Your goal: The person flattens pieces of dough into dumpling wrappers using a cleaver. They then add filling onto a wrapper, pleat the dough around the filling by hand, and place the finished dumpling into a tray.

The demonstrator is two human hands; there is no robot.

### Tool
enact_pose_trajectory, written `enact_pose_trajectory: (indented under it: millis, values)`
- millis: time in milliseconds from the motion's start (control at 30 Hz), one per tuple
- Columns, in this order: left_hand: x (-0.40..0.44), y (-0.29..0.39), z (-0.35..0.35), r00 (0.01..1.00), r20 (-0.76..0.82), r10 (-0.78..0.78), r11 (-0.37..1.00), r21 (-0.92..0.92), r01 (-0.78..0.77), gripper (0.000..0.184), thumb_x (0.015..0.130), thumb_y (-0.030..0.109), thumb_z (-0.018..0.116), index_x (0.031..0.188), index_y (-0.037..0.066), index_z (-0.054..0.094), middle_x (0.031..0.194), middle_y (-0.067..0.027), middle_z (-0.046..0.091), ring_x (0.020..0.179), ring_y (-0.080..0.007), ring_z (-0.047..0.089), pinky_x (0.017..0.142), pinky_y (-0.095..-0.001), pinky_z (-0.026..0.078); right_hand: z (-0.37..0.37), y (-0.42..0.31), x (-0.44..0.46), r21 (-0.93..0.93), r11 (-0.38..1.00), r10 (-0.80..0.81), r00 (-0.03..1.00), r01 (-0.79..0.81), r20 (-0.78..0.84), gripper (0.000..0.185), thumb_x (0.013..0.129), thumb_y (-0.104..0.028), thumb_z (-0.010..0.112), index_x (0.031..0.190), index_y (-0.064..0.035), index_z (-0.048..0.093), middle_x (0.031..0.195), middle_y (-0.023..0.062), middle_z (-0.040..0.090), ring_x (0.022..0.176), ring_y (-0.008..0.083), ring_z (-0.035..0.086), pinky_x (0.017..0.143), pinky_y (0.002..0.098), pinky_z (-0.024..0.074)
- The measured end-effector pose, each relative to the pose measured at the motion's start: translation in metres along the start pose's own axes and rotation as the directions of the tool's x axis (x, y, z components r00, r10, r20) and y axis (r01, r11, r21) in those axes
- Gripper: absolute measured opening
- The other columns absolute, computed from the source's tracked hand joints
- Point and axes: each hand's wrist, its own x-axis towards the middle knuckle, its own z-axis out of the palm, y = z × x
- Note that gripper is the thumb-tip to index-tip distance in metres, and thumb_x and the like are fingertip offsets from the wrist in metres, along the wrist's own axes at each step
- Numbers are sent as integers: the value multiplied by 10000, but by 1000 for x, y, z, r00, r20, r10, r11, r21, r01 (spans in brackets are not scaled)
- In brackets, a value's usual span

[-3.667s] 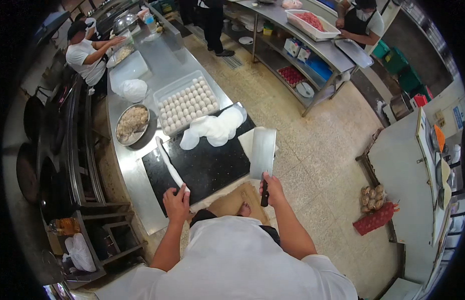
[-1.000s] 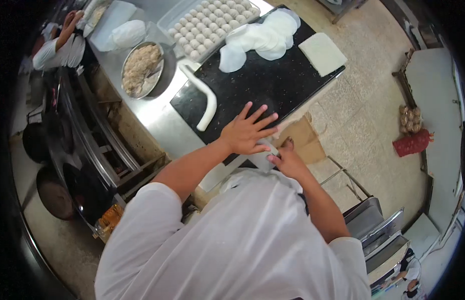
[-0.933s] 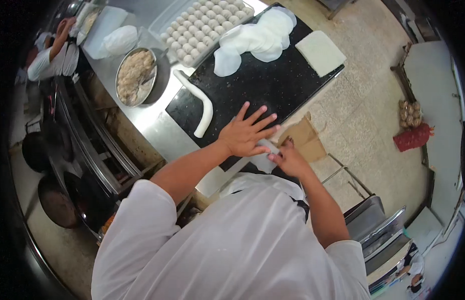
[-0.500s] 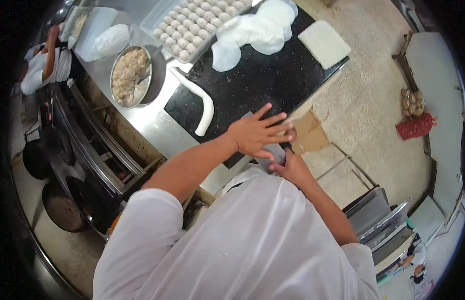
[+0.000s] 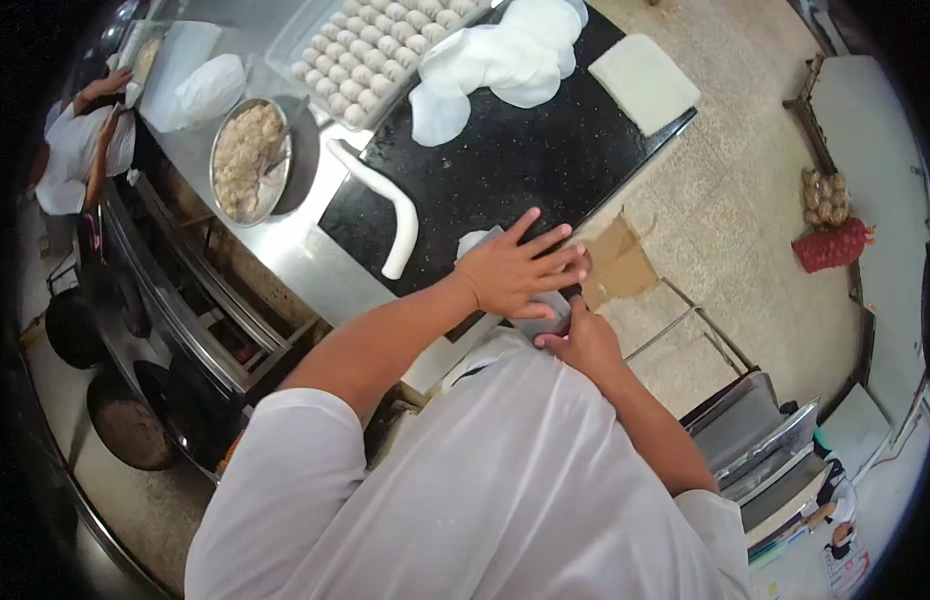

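My left hand (image 5: 515, 275) lies flat with fingers spread on the broad grey blade of a cleaver (image 5: 538, 318). My right hand (image 5: 592, 343) is closed around the cleaver's dark handle, close to my body. Past the blade's left edge, a thin white piece of dough (image 5: 470, 242) shows on the black board (image 5: 505, 165); whatever lies under the blade is hidden. A long white dough roll (image 5: 393, 205) rests to the left. Overlapping thin round dough wrappers (image 5: 500, 60) cover the board's far side.
A tray of filled dumplings (image 5: 370, 60) and a steel bowl of filling (image 5: 247, 160) stand beyond the board. A folded white cloth (image 5: 645, 83) sits at its right corner. Woks (image 5: 135, 420) are at left. Another person (image 5: 85, 150) works at far left.
The thin white piece of dough now shows beside the cleaver blade. My hands stay nearly in place. The view has shifted slightly, and the other person's arms have moved.
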Motion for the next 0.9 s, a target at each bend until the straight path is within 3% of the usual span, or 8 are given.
enact_pose_trajectory:
  millis: [67,167,333,400,533,600,700,900]
  values:
    - [11,-9,-16,1000,26,4,1000,25,-5,703,909,690,509,1484,284,510,1605,-66,400,1526,-317,273,1211,-646,138,-25,-14,7,91,834,471,788,-545,397,729,742,-387,864,1234,49,550,978,308,700,928,469,696,778,523,554]
    - [33,-60,-44,996,-16,-84,966,245,85,697,911,667,525,1490,279,505,1597,-78,408,1516,-317,294,1210,-641,145,-50,-3,70,37,910,374,856,-413,357,712,747,-419,850,1206,41,559,966,294,705,940,452,698,795,519,552]
    - [26,-69,-42,988,-138,-63,985,148,84,700,920,626,547,1516,266,478,1611,-99,383,1524,-356,256,1219,-624,129,-47,-14,72,-11,898,403,811,-440,424,712,761,-436,831,1212,40,555,1084,334,675,1008,450,684,809,508,557]
    - [10,-29,-18,987,-122,-105,986,119,120,699,918,638,537,1511,272,482,1617,-85,377,1534,-344,239,1225,-613,122,-5,4,7,10,999,45,992,-47,122,758,744,-342,870,1296,41,521,1016,286,698,954,445,691,810,510,547]
    - [27,-7,-6,999,-4,-34,999,-29,34,700,903,648,559,1496,282,496,1606,-41,400,1531,-346,246,1218,-627,126,-22,-4,-4,246,832,427,857,-497,288,777,744,-345,869,1320,39,515,1028,289,696,965,433,696,819,508,547]
    - [44,-26,-27,996,-9,-85,978,189,85,701,896,658,567,1487,285,509,1598,-48,410,1524,-346,262,1217,-624,134,-43,1,25,-39,891,437,832,-452,342,790,755,-356,858,1347,32,508,1047,285,698,973,425,699,831,502,547]
    - [49,-58,-43,984,-131,-118,958,245,148,714,910,659,547,1507,271,484,1598,-81,401,1510,-358,290,1217,-619,147,-71,5,80,-68,920,375,811,-387,449,779,769,-377,842,1343,33,511,1034,272,708,962,428,701,846,491,550]
    - [13,-32,-24,979,-107,-174,976,112,185,728,920,661,538,1530,271,463,1627,-104,353,1534,-352,238,1227,-614,127,-16,5,24,67,980,163,947,-189,278,711,757,-439,829,1190,72,588,1006,278,707,963,465,693,885,496,550]
